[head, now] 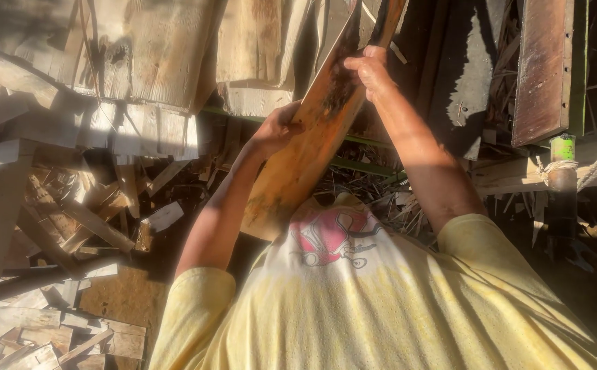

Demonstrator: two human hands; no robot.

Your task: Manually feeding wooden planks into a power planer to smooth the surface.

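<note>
A long orange-brown wooden plank [309,147] with a dark stained streak slants from my chest up toward the top of the view. My left hand [278,129] grips its left edge about halfway up. My right hand [369,68] clasps it higher, on the right edge near the dark patch. The plank's lower end rests close to my yellow shirt [380,301]. Its top end runs out of view.
A heap of scrap wood offcuts [72,226] lies to the left. Weathered boards [155,55] lean at the top. A dark rusty panel [541,68] stands at the right, by a post with a green cap and rope [562,161].
</note>
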